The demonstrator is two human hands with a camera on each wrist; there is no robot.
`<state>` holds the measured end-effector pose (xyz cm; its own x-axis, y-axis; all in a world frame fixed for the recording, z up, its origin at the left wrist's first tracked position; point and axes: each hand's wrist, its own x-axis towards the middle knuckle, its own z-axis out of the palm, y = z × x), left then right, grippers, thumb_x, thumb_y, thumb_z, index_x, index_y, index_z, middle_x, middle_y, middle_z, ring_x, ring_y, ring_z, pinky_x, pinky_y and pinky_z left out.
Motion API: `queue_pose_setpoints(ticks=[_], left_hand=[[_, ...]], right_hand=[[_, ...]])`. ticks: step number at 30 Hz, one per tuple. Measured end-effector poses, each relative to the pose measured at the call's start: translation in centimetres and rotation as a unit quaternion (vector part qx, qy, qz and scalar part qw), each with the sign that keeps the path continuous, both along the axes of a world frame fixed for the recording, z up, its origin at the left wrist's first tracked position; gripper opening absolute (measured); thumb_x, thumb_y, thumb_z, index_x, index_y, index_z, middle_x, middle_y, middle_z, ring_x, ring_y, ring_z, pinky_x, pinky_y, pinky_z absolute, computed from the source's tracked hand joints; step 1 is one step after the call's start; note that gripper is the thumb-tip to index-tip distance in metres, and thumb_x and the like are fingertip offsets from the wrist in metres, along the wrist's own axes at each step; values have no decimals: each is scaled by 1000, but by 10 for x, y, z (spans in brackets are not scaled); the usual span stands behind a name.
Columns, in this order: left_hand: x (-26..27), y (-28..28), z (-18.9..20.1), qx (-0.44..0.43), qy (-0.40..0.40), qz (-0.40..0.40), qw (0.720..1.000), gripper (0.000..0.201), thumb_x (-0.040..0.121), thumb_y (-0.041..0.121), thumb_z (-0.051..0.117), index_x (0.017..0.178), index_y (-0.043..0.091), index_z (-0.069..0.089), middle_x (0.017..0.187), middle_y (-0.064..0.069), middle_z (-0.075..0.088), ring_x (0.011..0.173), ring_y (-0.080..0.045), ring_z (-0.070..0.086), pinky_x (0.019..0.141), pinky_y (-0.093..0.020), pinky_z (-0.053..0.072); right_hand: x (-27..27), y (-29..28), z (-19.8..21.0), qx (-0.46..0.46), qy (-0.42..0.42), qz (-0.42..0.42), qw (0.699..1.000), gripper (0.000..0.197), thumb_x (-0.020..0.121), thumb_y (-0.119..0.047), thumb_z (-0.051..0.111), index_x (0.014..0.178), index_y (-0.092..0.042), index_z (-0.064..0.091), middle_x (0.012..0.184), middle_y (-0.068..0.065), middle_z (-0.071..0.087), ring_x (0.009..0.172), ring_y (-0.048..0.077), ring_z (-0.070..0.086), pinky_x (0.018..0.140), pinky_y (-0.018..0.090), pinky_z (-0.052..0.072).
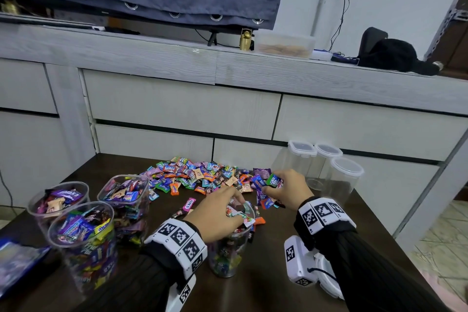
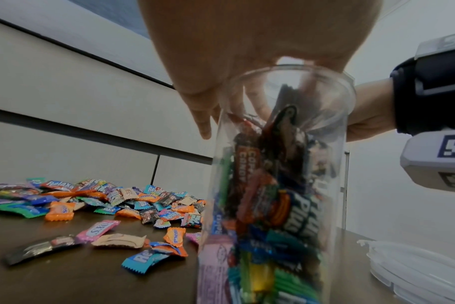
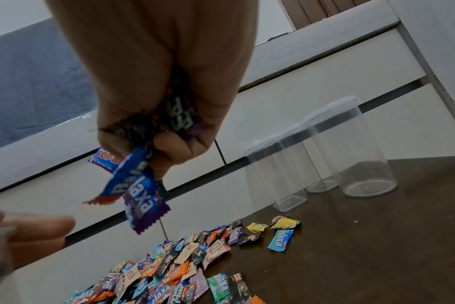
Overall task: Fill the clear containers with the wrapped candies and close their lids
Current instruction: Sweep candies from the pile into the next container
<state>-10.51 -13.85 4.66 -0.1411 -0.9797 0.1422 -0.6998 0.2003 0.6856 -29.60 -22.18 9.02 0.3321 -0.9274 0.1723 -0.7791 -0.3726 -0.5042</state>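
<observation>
The left hand (image 1: 215, 215) sits over the mouth of an open clear container (image 1: 229, 256), its fingers reaching down past the rim among wrapped candies; whether they pinch any of them cannot be told. In the left wrist view the container (image 2: 273, 185) is already packed with wrappers most of the way up. The right hand (image 1: 286, 189) hovers just beyond and to the right of that container, fingers curled tight round a bunch of candies (image 3: 140, 185), blue and purple wrappers hanging below the fist.

Directly beyond both hands lies the loose candy pile (image 1: 202, 175), spread across the far middle of the dark table (image 1: 266, 286) nearly to its back edge, which runs close against a pale drawer cabinet (image 1: 182, 104). A few strays lie on the bare wood between pile and container.

To the left stand three filled, lidless containers (image 1: 83, 240) in a tight cluster, near the table's left edge. At the far right corner three empty containers with lids on (image 1: 344, 180) stand touching or nearly so. Bare tabletop lies between the right hand and those, and nearer the person on the right, where a white lid (image 2: 413, 273) lies flat.
</observation>
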Motion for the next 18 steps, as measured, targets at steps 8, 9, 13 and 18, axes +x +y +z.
queue_pose_setpoints(ticks=[8, 9, 13, 18], left_hand=[[13, 14, -12, 25, 67, -11, 997, 112, 41, 74, 82, 133, 57, 21, 141, 27, 40, 131, 4, 40, 112, -33, 37], [15, 15, -14, 34, 71, -10, 997, 119, 39, 72, 84, 134, 60, 14, 142, 25, 40, 130, 3, 41, 111, -31, 36], [18, 15, -18, 44, 95, 10, 994, 125, 38, 67, 87, 123, 77, -5, 129, 30, 43, 120, 6, 43, 106, -24, 34], [17, 10, -20, 30, 103, 16, 994, 138, 34, 72, 86, 136, 66, -6, 139, 11, 42, 123, 1, 37, 106, -23, 29]], right_hand=[[1, 5, 15, -11, -97, 48, 994, 21, 83, -29, 71, 79, -9, 66, 58, 1, 59, 49, 9, 47, 50, 23, 34], [3, 9, 20, 9, -120, 77, 990, 21, 82, -28, 72, 80, -8, 67, 60, 5, 63, 51, 10, 49, 51, 24, 37], [19, 23, 31, 78, -49, 178, 980, 15, 82, -24, 73, 81, -10, 67, 63, -3, 65, 50, 1, 54, 51, 16, 40], [42, 31, 25, -22, 186, 200, 962, 36, 82, -29, 69, 58, -21, 42, 59, -4, 41, 57, 12, 41, 52, 25, 28]])
